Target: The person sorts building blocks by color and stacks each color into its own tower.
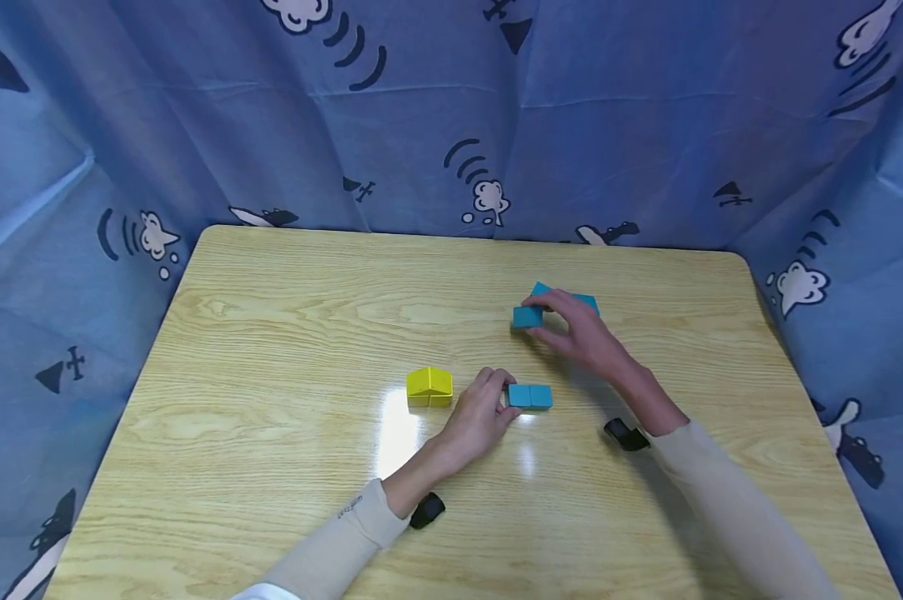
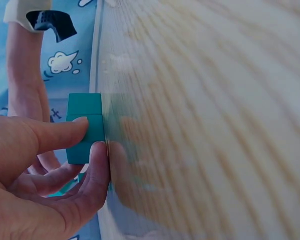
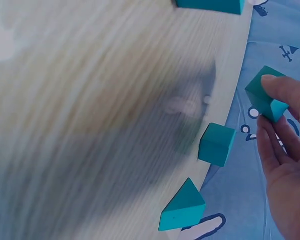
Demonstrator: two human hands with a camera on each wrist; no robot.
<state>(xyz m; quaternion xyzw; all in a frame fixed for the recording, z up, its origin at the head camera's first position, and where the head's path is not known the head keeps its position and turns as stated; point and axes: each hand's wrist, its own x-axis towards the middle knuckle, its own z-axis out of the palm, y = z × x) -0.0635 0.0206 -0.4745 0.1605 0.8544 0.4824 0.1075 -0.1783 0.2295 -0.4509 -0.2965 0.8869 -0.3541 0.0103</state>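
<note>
Near the middle of the glossy, pale wood-grained tabletop, your left hand pinches two smooth blue cubes, set flush in a row, between thumb and fingers. Farther off, your right hand grips a third smooth blue cube by thumb and fingertips, raised above the wood. Near the far edge lie another flat-faced blue cube and a sharp-edged blue triangular prism. Left of your left hand sits a shiny yellow peaked form with visible seams. Patterned blue cloth hangs behind.
</note>
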